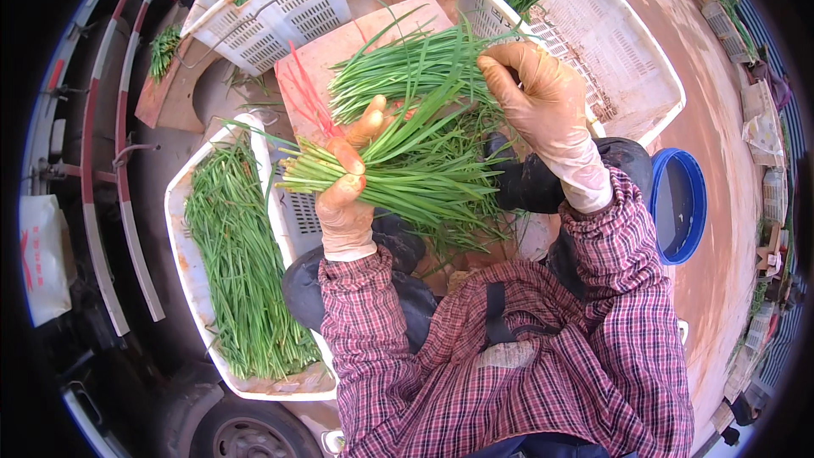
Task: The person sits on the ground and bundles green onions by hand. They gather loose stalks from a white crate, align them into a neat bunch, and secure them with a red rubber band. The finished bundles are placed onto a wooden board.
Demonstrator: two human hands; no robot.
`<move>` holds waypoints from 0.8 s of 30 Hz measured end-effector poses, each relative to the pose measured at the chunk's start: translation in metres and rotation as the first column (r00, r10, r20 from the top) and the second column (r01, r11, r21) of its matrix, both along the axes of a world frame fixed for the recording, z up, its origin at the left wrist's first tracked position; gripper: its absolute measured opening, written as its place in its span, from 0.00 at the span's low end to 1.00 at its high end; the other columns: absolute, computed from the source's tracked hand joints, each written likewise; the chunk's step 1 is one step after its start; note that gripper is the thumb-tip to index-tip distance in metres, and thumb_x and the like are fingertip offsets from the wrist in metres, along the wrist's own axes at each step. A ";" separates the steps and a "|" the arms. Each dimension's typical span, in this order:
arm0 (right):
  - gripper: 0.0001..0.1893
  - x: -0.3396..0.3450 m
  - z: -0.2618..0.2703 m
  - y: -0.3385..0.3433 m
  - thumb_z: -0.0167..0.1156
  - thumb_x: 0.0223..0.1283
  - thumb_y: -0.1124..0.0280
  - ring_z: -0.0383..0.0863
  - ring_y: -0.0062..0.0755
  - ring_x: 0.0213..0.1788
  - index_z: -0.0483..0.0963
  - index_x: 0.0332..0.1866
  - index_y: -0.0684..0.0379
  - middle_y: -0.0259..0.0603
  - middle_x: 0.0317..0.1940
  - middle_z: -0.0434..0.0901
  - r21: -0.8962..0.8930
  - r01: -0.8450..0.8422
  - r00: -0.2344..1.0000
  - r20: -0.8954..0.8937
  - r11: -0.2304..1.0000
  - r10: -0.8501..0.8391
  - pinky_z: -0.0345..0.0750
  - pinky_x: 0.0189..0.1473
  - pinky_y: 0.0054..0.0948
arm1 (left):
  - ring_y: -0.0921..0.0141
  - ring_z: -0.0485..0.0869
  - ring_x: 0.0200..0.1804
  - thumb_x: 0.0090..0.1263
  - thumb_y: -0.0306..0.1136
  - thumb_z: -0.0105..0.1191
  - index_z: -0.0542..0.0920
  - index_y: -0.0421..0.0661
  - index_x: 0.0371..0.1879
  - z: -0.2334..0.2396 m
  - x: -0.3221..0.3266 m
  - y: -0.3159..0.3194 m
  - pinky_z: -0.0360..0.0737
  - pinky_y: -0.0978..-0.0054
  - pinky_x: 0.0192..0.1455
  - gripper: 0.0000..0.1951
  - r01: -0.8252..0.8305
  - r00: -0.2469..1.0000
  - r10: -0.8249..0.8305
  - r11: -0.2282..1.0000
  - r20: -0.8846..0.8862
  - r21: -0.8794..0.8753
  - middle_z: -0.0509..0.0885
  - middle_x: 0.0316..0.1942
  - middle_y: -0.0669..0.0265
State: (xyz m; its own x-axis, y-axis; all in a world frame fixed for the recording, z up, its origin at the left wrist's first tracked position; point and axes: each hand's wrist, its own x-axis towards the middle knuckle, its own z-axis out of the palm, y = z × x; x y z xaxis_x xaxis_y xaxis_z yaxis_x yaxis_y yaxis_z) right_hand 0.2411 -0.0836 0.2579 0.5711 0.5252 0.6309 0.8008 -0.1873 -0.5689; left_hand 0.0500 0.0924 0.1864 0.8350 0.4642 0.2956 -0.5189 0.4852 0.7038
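Note:
My gloved left hand (348, 175) grips a bunch of garlic chives (407, 172) near its pale cut ends, the leaves fanning out to the right. My gloved right hand (534, 86) is raised at the leaf-tip side, with thumb and forefinger pinched at the tips of a few leaves that rise from the bunch. Behind the bunch, a pile of chives (394, 67) lies on a pinkish board (356, 25). Red tie strands (308, 92) lie on the board's left part, close to my left fingers. Loose leaves (458, 229) hang or lie below the bunch, between my knees.
A white crate (261, 159) full of chives stands at my left. Other white crates stand beyond the board: one (305, 3) at left, one (629, 19) at right with chives in it. A blue-rimmed bucket (679, 207) is by my right knee. Striped vehicle rails (127, 159) and a wheel (251, 436) border the left.

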 end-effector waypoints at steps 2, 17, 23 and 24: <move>0.06 0.018 -0.007 -0.012 0.69 0.63 0.70 0.83 0.33 0.26 0.83 0.43 0.53 0.36 0.29 0.84 0.087 0.071 0.902 -0.431 0.994 -0.026 0.80 0.31 0.30 | 0.52 0.61 0.82 0.58 0.30 0.63 0.79 0.52 0.35 -0.003 -0.003 0.006 0.50 0.38 0.84 0.09 -0.042 0.996 0.051 0.993 0.078 -0.115 0.79 0.70 0.54; 0.12 -0.064 -0.065 -0.056 0.64 0.69 0.61 0.87 0.45 0.45 0.85 0.47 0.56 0.44 0.41 0.87 -0.399 -0.387 0.872 -0.452 0.831 0.188 0.82 0.49 0.37 | 0.57 0.63 0.81 0.63 0.27 0.61 0.77 0.53 0.36 -0.006 -0.010 0.016 0.50 0.41 0.86 0.08 -0.077 0.952 0.154 0.957 0.265 -0.280 0.83 0.66 0.69; 0.18 -0.072 -0.079 -0.056 0.60 0.73 0.53 0.87 0.43 0.51 0.84 0.55 0.54 0.42 0.49 0.87 -0.341 -0.280 0.792 -0.610 0.898 0.015 0.82 0.56 0.36 | 0.57 0.66 0.80 0.63 0.26 0.62 0.77 0.53 0.35 -0.001 -0.009 0.010 0.52 0.42 0.85 0.08 -0.126 0.950 0.206 0.940 0.236 -0.316 0.84 0.64 0.70; 0.18 -0.072 -0.081 -0.057 0.60 0.73 0.53 0.87 0.43 0.51 0.84 0.55 0.54 0.42 0.49 0.87 -0.340 -0.280 0.793 -0.609 0.898 0.017 0.82 0.56 0.36 | 0.57 0.66 0.80 0.63 0.26 0.62 0.77 0.53 0.35 -0.002 -0.010 0.012 0.52 0.42 0.85 0.08 -0.127 0.949 0.207 0.941 0.238 -0.314 0.84 0.64 0.70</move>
